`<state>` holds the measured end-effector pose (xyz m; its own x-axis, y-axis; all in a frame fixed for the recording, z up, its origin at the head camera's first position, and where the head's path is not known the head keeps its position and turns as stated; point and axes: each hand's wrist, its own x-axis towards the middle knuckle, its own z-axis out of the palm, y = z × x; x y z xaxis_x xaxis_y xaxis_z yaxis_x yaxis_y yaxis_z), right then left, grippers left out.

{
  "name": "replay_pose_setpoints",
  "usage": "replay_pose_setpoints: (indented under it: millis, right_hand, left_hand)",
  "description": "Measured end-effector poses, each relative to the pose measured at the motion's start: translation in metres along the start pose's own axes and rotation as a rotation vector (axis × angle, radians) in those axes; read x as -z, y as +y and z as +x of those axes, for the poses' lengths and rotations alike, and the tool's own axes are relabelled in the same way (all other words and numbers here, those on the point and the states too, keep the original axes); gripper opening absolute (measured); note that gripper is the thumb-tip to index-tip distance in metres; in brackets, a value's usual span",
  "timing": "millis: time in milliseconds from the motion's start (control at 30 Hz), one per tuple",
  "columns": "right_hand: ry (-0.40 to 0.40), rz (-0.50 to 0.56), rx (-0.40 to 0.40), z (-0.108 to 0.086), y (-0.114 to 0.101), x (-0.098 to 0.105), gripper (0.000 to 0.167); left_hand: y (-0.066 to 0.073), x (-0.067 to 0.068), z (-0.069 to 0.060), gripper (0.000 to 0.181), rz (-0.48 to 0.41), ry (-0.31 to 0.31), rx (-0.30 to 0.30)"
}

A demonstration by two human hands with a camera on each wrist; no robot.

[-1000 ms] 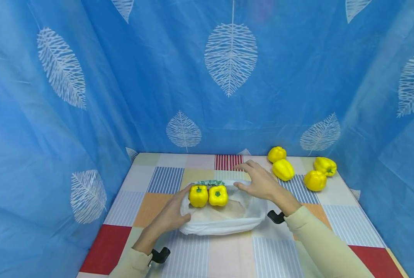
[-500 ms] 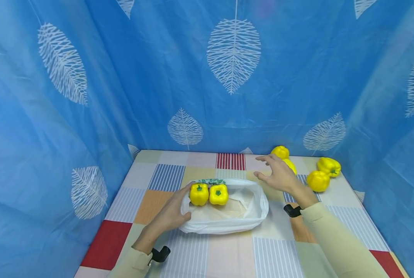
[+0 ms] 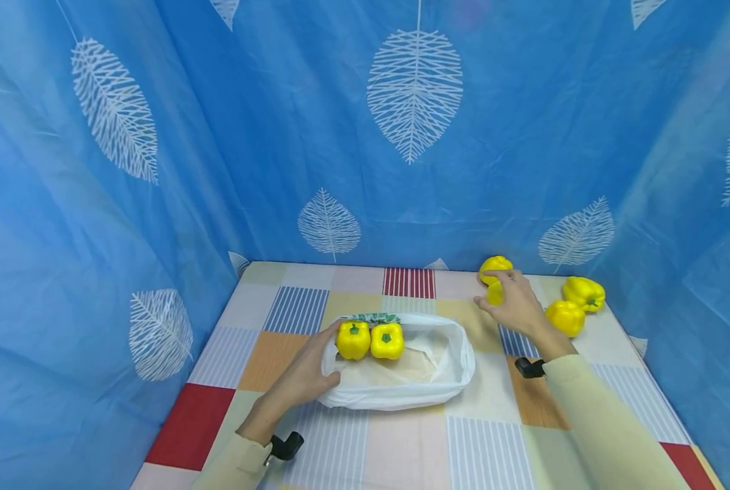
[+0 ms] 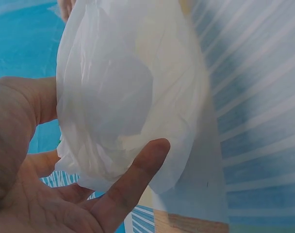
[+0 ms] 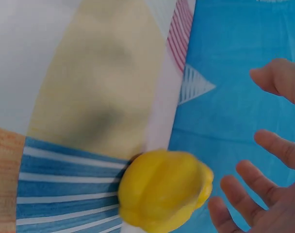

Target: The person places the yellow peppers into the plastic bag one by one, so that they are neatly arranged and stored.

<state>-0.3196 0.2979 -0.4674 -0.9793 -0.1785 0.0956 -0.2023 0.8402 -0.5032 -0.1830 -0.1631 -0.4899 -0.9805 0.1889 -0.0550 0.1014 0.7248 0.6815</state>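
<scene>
A white plastic bag lies with its mouth facing up. Two yellow bell peppers sit side by side in its far left part. My left hand holds the bag's left end, thumb and fingers spread around it; the left wrist view shows the bag between them. My right hand is at a yellow bell pepper, partly covering it in the head view. In the right wrist view, fingers are spread and apart from the pepper. Another yellow pepper lies behind it.
To the right of my right hand, two more yellow bell peppers lie near the table's right edge. A patchwork tablecloth covers the table. Blue curtain with white leaf prints encloses the back and both sides.
My right hand has moved from above the bag's right side to the right, reaching the back-right peppers. The left hand stays at the bag's left end.
</scene>
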Motion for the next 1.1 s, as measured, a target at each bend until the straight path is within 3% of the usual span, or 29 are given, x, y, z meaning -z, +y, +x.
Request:
replay_pose_setpoints:
  millis: [333,600,1100]
  right_hand:
    - [0.056,-0.002,-0.093,0.009,0.027,-0.003,0.088]
    - [0.019,-0.008,-0.153,0.013,0.04,-0.008,0.096]
    - [-0.002,-0.016,-0.166,0.017,0.056,-0.018,0.085]
  left_hand:
    - [-0.001,0.0,0.0,0.108,-0.002,-0.006,-0.004]
    - [0.0,0.001,-0.004,0.109,-0.019,0.005,-0.019]
    - [0.002,0.001,-0.008,0.108,-0.024,0.014,-0.02]
